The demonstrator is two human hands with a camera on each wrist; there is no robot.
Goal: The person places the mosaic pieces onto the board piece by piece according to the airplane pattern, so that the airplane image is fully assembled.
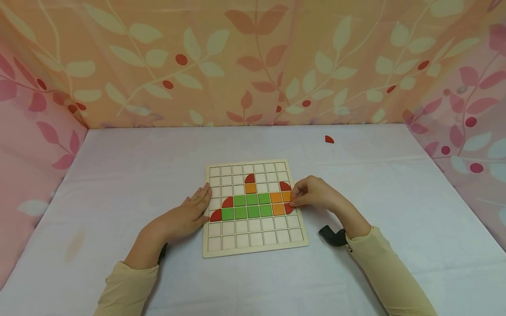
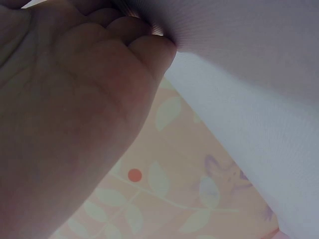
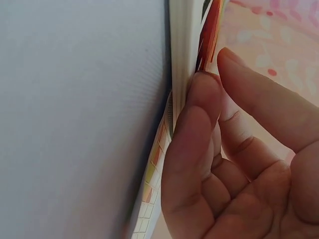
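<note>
A pale wooden grid board [image 1: 254, 242] lies on the table, with green squares [image 1: 247, 213], orange squares [image 1: 276, 198] and several red quarter-circle tiles [image 1: 215, 215] in its cells. My left hand [image 1: 183, 216] rests along the board's left edge with its fingers extended. At the right edge my right hand [image 1: 316, 193] has its fingers bent. The thumb tip touches a red quarter-circle tile [image 1: 289, 210] beside the lower orange square, and a gap shows between thumb and fingertip. In the right wrist view, a fingertip [image 3: 205, 85] meets the board's edge [image 3: 182, 55]. The left wrist view hides the left fingertips.
One loose red quarter-circle tile [image 1: 329, 139] lies beyond the board, near the back right of the white tablecloth [image 1: 356, 272]. Patterned curtains [image 1: 253, 66] stand behind and at both sides. A black wrist device [image 1: 333, 236] sits at the right cuff.
</note>
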